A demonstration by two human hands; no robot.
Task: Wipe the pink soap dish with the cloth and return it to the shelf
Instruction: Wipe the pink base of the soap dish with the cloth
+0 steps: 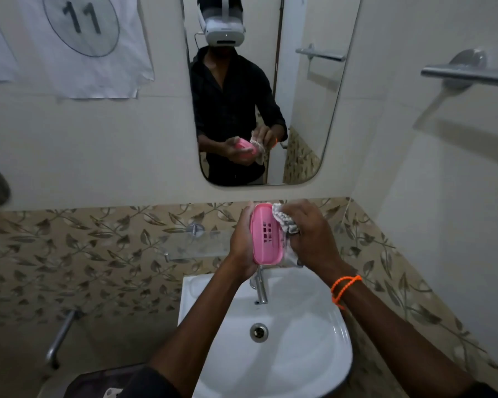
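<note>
Gripped along its left edge by the left hand (242,242), the pink soap dish (266,235) stands on end above the white washbasin (308,357), its underside turned toward the camera. It is an oblong of smooth pink plastic with rounded ends, a raised rim and a small grid of drain slots near its middle. The right hand (311,234) clutches a bunched white cloth (283,222) with a dark woven pattern and presses it against the dish's right edge. Just behind the hands a glass shelf (193,245) juts from the leaf-patterned tiles. A chrome tap (260,288) rises below the dish. An orange cord (344,287) circles the right wrist. Taped to the wall, a paper sheet (81,24) shows 11.
</note>
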